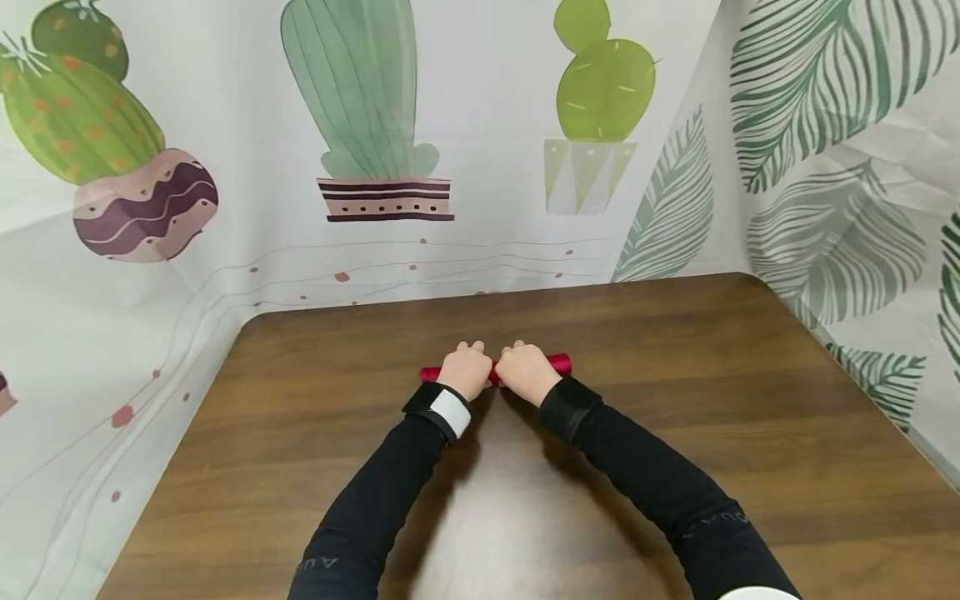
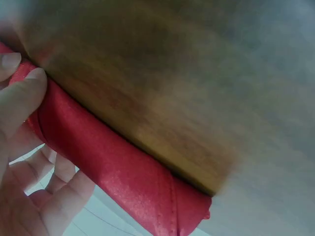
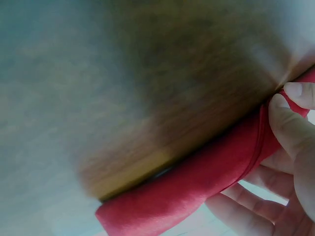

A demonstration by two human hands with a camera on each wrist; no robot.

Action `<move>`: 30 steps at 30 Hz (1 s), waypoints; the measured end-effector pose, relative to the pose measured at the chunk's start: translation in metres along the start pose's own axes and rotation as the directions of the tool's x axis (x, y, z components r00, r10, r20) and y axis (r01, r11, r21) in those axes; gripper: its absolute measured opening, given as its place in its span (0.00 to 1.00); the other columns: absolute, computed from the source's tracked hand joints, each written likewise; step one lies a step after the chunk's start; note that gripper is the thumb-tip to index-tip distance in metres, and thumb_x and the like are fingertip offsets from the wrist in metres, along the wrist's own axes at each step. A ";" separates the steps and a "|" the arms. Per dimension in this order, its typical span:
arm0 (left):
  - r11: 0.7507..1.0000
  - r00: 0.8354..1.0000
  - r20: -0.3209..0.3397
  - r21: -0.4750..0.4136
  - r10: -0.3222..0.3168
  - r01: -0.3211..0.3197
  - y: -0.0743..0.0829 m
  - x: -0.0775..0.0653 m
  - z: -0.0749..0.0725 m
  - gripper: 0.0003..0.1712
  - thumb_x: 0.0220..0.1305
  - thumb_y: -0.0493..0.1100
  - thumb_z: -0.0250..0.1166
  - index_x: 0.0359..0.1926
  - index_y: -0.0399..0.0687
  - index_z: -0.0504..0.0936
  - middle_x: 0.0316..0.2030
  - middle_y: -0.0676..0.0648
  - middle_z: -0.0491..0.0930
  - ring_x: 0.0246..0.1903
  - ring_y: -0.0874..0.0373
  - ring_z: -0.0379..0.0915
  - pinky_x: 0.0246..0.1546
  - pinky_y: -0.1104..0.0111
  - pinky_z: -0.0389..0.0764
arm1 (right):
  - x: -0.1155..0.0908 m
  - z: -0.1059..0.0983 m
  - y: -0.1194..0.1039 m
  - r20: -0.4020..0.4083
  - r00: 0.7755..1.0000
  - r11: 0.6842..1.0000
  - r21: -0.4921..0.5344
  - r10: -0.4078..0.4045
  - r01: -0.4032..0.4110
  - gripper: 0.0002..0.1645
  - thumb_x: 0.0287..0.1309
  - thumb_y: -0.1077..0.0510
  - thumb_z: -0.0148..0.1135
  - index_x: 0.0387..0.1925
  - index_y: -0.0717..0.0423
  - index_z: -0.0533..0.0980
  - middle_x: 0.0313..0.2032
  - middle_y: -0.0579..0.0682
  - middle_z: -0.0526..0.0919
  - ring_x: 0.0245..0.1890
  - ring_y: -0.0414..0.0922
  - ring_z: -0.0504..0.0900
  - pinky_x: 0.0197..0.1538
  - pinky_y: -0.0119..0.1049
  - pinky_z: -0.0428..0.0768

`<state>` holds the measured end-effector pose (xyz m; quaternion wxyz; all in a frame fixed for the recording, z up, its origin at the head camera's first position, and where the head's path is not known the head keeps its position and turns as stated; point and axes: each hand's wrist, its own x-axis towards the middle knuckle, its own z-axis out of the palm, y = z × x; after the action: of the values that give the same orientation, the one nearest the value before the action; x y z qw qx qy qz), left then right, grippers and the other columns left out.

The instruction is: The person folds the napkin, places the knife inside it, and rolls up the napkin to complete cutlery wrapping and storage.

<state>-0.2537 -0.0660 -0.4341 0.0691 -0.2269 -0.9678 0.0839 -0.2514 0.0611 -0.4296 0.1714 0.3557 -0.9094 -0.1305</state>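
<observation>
A red, satin-like cloth [image 1: 559, 363] is rolled into a long tube lying across the far middle of the table. My left hand [image 1: 465, 371] and right hand [image 1: 528, 372] grip it side by side near its middle, and the roll's ends stick out past each hand. In the left wrist view my left thumb presses on the cloth [image 2: 108, 152], with the other fingers around its far side. The right wrist view has my right thumb on the rolled cloth [image 3: 197, 177] near a stitched edge, fingers curled beneath. Both thumb tips sit close together.
The brown wooden table [image 1: 315, 467] has rounded far corners. Behind and beside it hangs a white curtain [image 1: 495, 100] printed with cacti and leaves. Black wristbands sit on both wrists. A round white edge [image 1: 757, 593] shows at the bottom right.
</observation>
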 end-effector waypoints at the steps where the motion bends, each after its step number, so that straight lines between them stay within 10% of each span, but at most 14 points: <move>1: 1.000 1.000 0.003 -0.007 -0.004 0.004 -0.001 0.002 0.001 0.11 0.47 0.49 0.68 0.30 0.48 0.85 0.30 0.45 0.72 0.30 0.49 0.67 0.24 0.61 0.77 | 0.002 0.002 0.001 0.001 1.000 1.000 0.009 0.008 -0.008 0.11 0.45 0.49 0.66 0.21 0.53 0.81 0.21 0.50 0.76 0.22 0.47 0.72 0.24 0.36 0.77; 20: 0.986 0.994 0.044 -0.129 -0.104 0.109 -0.017 0.024 0.019 0.13 0.49 0.48 0.67 0.33 0.45 0.84 0.34 0.44 0.70 0.34 0.48 0.64 0.26 0.61 0.76 | 0.025 0.024 0.009 0.126 0.981 0.983 0.086 0.150 -0.162 0.14 0.49 0.47 0.62 0.29 0.54 0.82 0.27 0.51 0.77 0.29 0.48 0.71 0.29 0.39 0.77; 30: 0.990 0.995 -0.094 -0.137 -0.037 0.024 -0.010 -0.011 0.001 0.30 0.51 0.57 0.63 0.50 0.41 0.75 0.43 0.41 0.72 0.45 0.47 0.67 0.39 0.58 0.74 | -0.004 -0.001 0.012 0.067 0.980 0.958 0.207 0.190 -0.200 0.28 0.55 0.42 0.54 0.46 0.61 0.74 0.40 0.55 0.77 0.41 0.51 0.74 0.46 0.46 0.71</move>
<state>-0.2486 -0.0799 -0.4339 0.1014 -0.2199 -0.9702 0.0057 -0.2557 0.0726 -0.4249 0.1231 0.2776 -0.9525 -0.0231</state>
